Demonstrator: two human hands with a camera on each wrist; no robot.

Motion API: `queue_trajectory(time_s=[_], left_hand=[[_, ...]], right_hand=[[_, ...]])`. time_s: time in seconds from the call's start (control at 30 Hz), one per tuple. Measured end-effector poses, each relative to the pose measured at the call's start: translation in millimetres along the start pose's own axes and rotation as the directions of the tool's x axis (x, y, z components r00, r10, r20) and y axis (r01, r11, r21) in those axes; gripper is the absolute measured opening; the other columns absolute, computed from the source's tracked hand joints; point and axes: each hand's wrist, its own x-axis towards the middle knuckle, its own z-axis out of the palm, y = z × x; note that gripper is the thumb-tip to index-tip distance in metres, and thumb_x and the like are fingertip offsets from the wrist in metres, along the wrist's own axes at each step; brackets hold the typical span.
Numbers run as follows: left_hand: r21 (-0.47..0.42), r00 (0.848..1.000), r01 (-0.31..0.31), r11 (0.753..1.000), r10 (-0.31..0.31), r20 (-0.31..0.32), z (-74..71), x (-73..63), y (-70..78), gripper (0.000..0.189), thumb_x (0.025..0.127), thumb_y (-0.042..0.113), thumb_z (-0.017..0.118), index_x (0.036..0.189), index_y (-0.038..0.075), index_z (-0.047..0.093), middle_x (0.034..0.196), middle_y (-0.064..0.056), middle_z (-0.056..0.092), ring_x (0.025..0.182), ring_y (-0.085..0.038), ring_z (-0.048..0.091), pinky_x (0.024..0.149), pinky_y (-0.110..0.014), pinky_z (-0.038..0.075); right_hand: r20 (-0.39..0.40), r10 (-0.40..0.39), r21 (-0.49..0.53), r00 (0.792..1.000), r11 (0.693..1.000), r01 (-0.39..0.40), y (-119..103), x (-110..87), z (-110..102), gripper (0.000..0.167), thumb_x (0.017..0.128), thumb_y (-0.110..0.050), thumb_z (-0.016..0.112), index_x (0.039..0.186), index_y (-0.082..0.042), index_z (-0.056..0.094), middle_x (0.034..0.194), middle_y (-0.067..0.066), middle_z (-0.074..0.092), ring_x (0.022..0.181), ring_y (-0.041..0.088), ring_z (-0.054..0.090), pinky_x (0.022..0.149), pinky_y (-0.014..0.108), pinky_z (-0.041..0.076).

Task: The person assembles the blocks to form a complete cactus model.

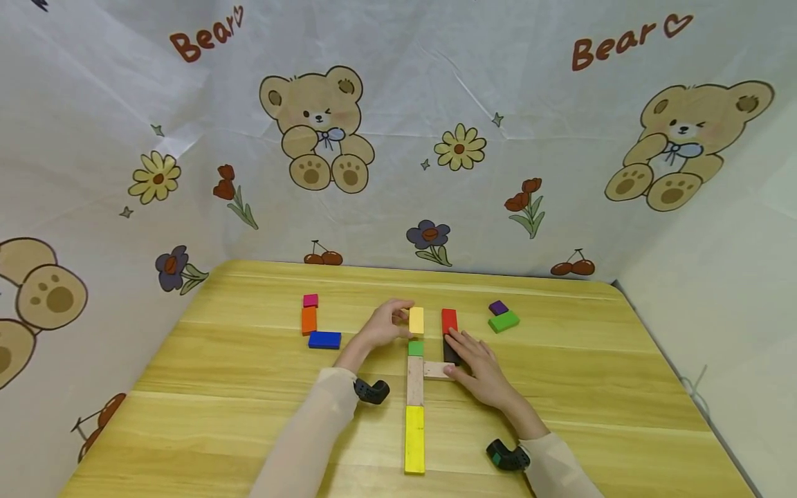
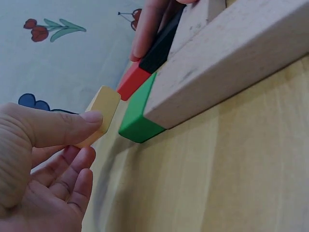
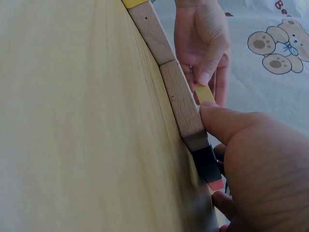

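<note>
My left hand (image 1: 381, 325) pinches a pale yellow block (image 2: 105, 108) between thumb and fingers. In the left wrist view this block is tilted, just off the end of a small green block (image 1: 416, 348). The green block ends a row with a plain wooden block (image 1: 415, 380) and a long bright yellow block (image 1: 414, 440). From the row's side, a second plain wooden block (image 1: 435, 370) reaches right to a black block (image 1: 449, 351), with a red block (image 1: 450, 321) beyond it. My right hand (image 1: 482, 366) rests its fingers along the black block, thumb at the side wooden block's end.
To the left lie a pink block (image 1: 310, 301), an orange block (image 1: 308, 321) and a blue block (image 1: 325, 339). A purple block (image 1: 498, 308) and a light green block (image 1: 504, 321) lie to the right. Behind the table (image 1: 249, 408) hangs a bear-print cloth (image 1: 398, 90).
</note>
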Motion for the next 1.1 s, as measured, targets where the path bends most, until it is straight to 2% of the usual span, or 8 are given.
queue_trajectory(time_s=[0.17,0.4,0.67,0.83,1.1], left_hand=[[-0.003,1.0,0.007,1.0,-0.007,0.023,2.1,-1.3,-4.5,0.066,0.08,-0.005,0.074,0.141,0.004,0.05,0.13,-0.012,0.054,0.105,-0.024,0.052,0.09,-0.039,0.047],[0.023,0.999,-0.009,1.0,0.008,0.039,3.3,-0.9,-6.3,0.063,0.08,-0.004,0.075,0.138,0.002,0.053,0.132,-0.013,0.054,0.107,-0.024,0.054,0.093,-0.039,0.047],[0.028,0.999,-0.009,1.0,0.008,0.046,3.6,-1.3,-6.7,0.062,0.08,-0.004,0.076,0.137,0.002,0.054,0.125,-0.013,0.056,0.104,-0.024,0.053,0.093,-0.038,0.046],[0.043,0.999,-0.023,0.999,0.02,0.05,3.6,0.3,-8.2,0.061,0.08,-0.003,0.076,0.136,0.0,0.054,0.122,-0.014,0.056,0.103,-0.023,0.052,0.091,-0.037,0.045],[0.044,0.998,0.003,0.999,-0.006,0.066,3.9,0.1,-7.8,0.06,0.081,-0.003,0.074,0.137,0.0,0.052,0.124,-0.013,0.054,0.105,-0.023,0.05,0.092,-0.035,0.044]], right_hand=[[0.001,0.002,0.002,1.0,1.0,-0.002,-0.2,0.1,-0.3,0.061,0.093,-0.026,0.065,0.146,-0.005,0.045,0.155,0.015,0.038,0.144,0.045,0.027,0.112,0.07,0.011],[-0.015,-0.012,-0.004,1.0,1.0,0.011,-0.8,0.3,0.4,0.059,0.093,-0.025,0.064,0.145,-0.004,0.045,0.154,0.016,0.039,0.143,0.047,0.028,0.11,0.071,0.012],[0.011,0.017,0.005,1.0,1.0,-0.017,-1.4,0.3,0.3,0.061,0.093,-0.027,0.064,0.147,-0.005,0.044,0.156,0.015,0.037,0.145,0.044,0.025,0.113,0.069,0.01],[0.002,0.008,0.005,1.0,1.0,-0.008,-1.3,0.0,-0.3,0.061,0.092,-0.025,0.065,0.146,-0.005,0.044,0.155,0.016,0.038,0.144,0.045,0.026,0.112,0.069,0.011],[0.007,0.012,0.012,1.0,1.0,-0.013,-0.3,-0.3,-0.2,0.062,0.093,-0.027,0.065,0.146,-0.005,0.044,0.155,0.016,0.037,0.145,0.045,0.026,0.112,0.069,0.011]])
